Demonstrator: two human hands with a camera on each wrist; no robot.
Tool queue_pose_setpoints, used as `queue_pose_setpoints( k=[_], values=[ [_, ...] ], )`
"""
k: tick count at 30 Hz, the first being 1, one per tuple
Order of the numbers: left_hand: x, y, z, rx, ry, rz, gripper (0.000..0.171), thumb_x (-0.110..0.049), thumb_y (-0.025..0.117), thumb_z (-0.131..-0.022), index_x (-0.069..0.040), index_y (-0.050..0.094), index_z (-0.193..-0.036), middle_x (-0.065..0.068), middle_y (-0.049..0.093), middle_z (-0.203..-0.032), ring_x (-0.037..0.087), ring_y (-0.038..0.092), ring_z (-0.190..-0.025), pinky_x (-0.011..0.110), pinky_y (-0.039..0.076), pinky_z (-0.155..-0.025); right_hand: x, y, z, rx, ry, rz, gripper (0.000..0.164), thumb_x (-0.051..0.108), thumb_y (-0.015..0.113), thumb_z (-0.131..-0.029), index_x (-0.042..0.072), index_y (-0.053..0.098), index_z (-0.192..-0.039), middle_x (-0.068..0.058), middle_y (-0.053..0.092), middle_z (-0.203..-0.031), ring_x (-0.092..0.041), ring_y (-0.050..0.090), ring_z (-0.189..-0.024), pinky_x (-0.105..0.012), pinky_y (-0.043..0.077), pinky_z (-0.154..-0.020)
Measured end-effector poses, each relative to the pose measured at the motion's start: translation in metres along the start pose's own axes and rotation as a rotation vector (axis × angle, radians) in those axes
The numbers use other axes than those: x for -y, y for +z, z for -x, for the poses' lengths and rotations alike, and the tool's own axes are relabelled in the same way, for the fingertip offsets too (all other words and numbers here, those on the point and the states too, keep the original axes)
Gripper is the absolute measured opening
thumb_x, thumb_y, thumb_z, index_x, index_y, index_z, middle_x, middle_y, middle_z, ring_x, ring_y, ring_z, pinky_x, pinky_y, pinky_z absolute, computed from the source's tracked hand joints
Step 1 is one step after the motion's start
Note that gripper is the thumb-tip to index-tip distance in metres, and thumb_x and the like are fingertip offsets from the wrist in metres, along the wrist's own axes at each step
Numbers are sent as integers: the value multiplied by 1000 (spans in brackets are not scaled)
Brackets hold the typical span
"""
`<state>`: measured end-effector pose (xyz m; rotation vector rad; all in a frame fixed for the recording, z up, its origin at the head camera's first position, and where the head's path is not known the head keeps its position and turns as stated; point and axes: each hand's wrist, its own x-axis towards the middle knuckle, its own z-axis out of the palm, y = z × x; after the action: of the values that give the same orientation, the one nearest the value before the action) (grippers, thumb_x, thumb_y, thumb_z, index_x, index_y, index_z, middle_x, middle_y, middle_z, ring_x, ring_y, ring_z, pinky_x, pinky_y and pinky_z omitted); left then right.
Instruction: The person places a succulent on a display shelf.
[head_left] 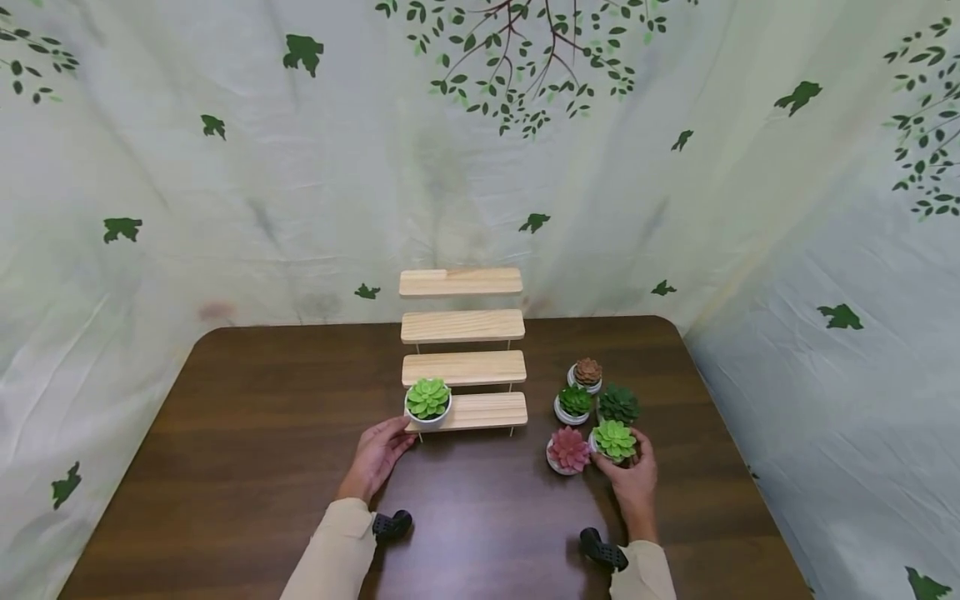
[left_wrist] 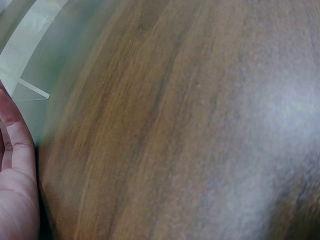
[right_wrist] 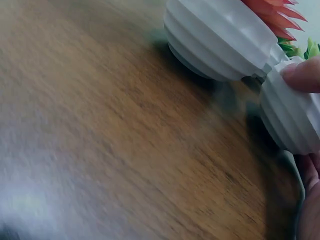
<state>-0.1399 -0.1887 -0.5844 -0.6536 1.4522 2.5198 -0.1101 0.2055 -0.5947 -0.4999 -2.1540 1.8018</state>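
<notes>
My right hand (head_left: 633,479) grips the white pot of a bright green succulent (head_left: 614,440), thumb on one side and fingers on the other. The right wrist view shows the thumb (right_wrist: 302,75) against the ribbed pot (right_wrist: 287,112). Close beside it sits a pink succulent (head_left: 568,450) in a white pot (right_wrist: 215,40). My left hand (head_left: 380,457) is at the left end of the lowest shelf of a tiered wooden stand (head_left: 487,410), fingertips right at its corner. A green succulent (head_left: 427,400) in a white pot stands on that shelf's left end.
Behind the held pot stand a dark green succulent (head_left: 618,403), a green one (head_left: 575,401) and a brown one (head_left: 588,372), all potted. The brown wooden table (head_left: 285,417) meets a leaf-patterned curtain (head_left: 337,183) behind the stand.
</notes>
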Motion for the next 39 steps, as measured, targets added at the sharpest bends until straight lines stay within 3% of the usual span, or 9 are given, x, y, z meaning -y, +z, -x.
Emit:
queue_pose_setpoints(
  k=[6,12,20,28,33,39],
  values=[
    [0,-1,0,18,8,-4,22,-5,55,-96,-11,70,-81,3,68,-82,12,64,-75,23,55,-74,3,-7,-1,3,17,-14,71,-8,80,-70,-5,45,-131,-19,52,-127,6,48,-99,-4,39,-83],
    [-1,-1,1,26,6,-8,22,-5,56,-96,-11,70,-80,3,68,-81,12,64,-75,23,55,-74,9,-13,-2,1,19,-20,70,-8,80,-69,-3,47,-130,-4,53,-118,5,51,-98,-4,42,-80],
    [-2,-1,1,-3,-5,-25,17,-6,57,-96,-10,68,-83,2,68,-83,13,65,-77,23,56,-76,18,-16,-3,14,25,-14,71,-6,81,-71,-1,45,-132,-9,51,-126,1,49,-105,-4,40,-83],
    [-2,-1,2,9,1,-23,19,-6,57,-96,-11,69,-82,2,68,-83,12,65,-77,23,55,-75,40,-15,-4,29,-8,-34,72,-6,81,-70,-1,46,-133,-2,52,-122,-3,49,-108,-5,40,-87],
    [-2,-2,1,-6,-4,-22,18,-6,57,-96,-10,68,-83,3,67,-83,13,65,-77,24,56,-75,57,-5,-7,108,-84,-83,70,-13,79,-69,-5,46,-131,5,55,-113,1,55,-100,-8,46,-81],
    [-2,-1,0,-7,-8,-11,17,-5,58,-95,-9,68,-82,3,68,-83,13,65,-76,24,56,-75,77,14,-12,234,-126,-115,71,-16,77,-69,-7,46,-132,-5,57,-116,1,59,-98,-11,49,-81]
  ],
)
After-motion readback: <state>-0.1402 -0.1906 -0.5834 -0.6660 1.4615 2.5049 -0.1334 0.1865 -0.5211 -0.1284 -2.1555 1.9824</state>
